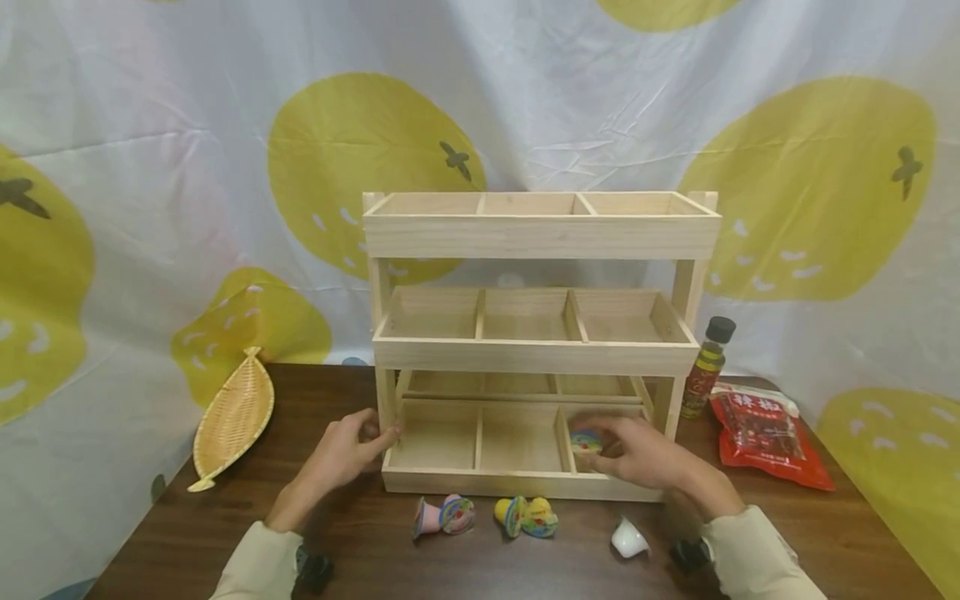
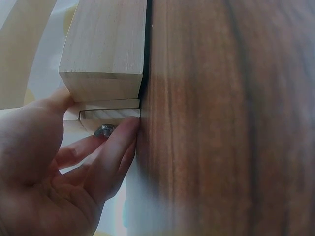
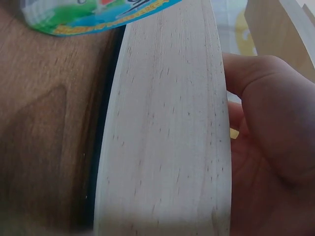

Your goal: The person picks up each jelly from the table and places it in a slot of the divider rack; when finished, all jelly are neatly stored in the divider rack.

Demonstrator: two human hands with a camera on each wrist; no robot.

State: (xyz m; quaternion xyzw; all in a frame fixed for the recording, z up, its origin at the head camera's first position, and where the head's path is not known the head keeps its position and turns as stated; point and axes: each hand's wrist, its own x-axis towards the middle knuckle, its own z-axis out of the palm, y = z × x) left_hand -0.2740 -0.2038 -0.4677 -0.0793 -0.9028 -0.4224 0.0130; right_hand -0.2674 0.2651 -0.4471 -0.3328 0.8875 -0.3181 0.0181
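A three-tier wooden rack [image 1: 540, 357] stands on the table, each tier divided into compartments. My left hand [image 1: 345, 450] grips the left side of its lowest tray; in the left wrist view the thumb is on one side of the wall and the fingers [image 2: 113, 155] on the other. My right hand [image 1: 645, 454] reaches into the lowest tray's right compartment and holds a jelly cup [image 1: 585, 442], its printed lid facing outward. In the right wrist view the tray's front board [image 3: 165, 123] hides the fingertips. In front lie pink jelly cups [image 1: 457, 515], yellow jelly cups [image 1: 540, 518] and a white jelly cup [image 1: 628, 539].
A woven boat-shaped basket [image 1: 234, 421] leans at the table's left, against the patterned curtain [image 1: 525, 100]. Right of the rack stand a dark-capped bottle [image 1: 705, 371] and a red packet [image 1: 765, 433] of dried food. The brown table [image 1: 450, 575] runs under everything.
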